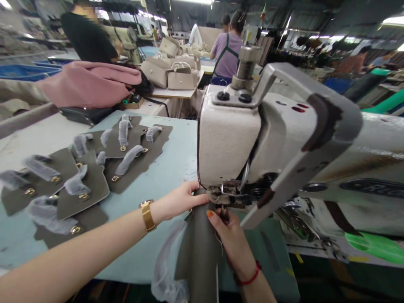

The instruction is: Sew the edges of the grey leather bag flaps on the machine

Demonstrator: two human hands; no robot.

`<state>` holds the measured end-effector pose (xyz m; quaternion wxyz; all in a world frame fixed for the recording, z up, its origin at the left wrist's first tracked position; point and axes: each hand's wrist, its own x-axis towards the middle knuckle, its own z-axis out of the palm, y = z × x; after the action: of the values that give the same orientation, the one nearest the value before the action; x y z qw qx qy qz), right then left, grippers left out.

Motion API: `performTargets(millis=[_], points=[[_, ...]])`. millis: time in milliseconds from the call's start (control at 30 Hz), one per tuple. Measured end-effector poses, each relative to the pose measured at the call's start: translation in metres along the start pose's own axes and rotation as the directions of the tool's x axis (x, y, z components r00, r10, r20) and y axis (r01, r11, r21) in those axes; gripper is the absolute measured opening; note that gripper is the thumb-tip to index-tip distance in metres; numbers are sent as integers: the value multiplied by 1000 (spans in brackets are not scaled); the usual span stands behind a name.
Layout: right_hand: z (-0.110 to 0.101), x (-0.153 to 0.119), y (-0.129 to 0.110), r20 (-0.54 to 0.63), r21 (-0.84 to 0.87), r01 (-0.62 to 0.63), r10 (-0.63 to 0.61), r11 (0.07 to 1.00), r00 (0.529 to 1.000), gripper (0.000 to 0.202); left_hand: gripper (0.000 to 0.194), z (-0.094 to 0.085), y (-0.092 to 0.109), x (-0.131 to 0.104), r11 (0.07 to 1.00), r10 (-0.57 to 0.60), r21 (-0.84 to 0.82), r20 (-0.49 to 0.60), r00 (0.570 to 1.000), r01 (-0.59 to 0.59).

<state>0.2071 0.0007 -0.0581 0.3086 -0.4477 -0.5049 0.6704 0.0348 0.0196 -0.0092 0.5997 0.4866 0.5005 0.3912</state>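
A dark grey bag panel (pixel 203 252) lies bent under the head of a white sewing machine (pixel 230 139). A plastic-wrapped handle (pixel 168 269) hangs from its left side. My left hand (pixel 181 200) rests on the panel's far end beside the needle area, thumb pointing right and fingers partly hidden behind the panel. With thumb on top and fingers curled beneath, my right hand (pixel 230 233) grips the panel's right edge just in front of the presser area. A loose pale thread hangs near the right thumb. The needle itself is hard to make out.
Several grey panels (pixel 83 185) with wrapped handles and gold fittings overlap on the pale blue table (pixel 139 235) at left. A pink cloth (pixel 91 84) lies behind them. Beige bags (pixel 181 78) stand on a far table. Two co-workers (pixel 229 50) (pixel 86 35) are beyond.
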Motion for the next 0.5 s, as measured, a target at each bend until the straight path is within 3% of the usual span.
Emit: performTargets(millis=[167, 300, 400, 500], points=[[-20, -4, -17, 72, -145, 17, -6, 989, 997, 32, 28, -7, -17, -3, 951, 135, 283, -13, 991, -126], [-22, -18, -25, 135, -216, 49, -19, 975, 991, 30, 38, -23, -59, -17, 909, 208, 394, -152, 966, -133], [-18, -34, -18, 155, -230, 37, -1, 972, 988, 33, 52, -20, -102, -42, 952, 164, 292, -237, 958, -91], [-8, -47, -3, 81, -149, -26, 39, 989, 996, 33, 65, 0, -132, -64, 985, 92, 167, -240, 966, -53]])
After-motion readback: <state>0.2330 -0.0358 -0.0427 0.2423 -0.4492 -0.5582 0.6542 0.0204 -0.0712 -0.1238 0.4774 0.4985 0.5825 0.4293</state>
